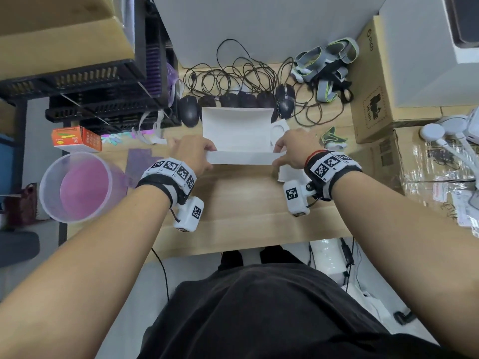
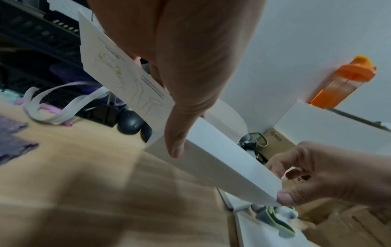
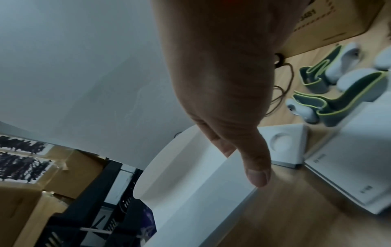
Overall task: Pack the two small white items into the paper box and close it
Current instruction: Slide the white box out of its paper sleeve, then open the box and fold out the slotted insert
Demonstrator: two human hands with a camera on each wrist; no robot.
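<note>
A white paper box (image 1: 241,157) stands open on the wooden table (image 1: 241,208), its lid (image 1: 236,125) upright at the back. My left hand (image 1: 193,151) pinches the box's left end, thumb on the front wall (image 2: 222,167). At the right front corner my right hand (image 1: 293,146) pinches the box (image 3: 201,192) the same way. Two small white pods with grey-green straps (image 3: 306,108) lie on the table right of the box, also in the head view (image 1: 333,139). The front wall hides the box's inside.
A white moulded insert (image 3: 285,145) and a flat white booklet (image 3: 359,175) lie by the right hand. Behind the box are several black mice (image 1: 233,99) with tangled cables. Clear bucket (image 1: 77,187) at left, black crates (image 1: 90,86) at back left, cardboard boxes (image 1: 375,86) at right.
</note>
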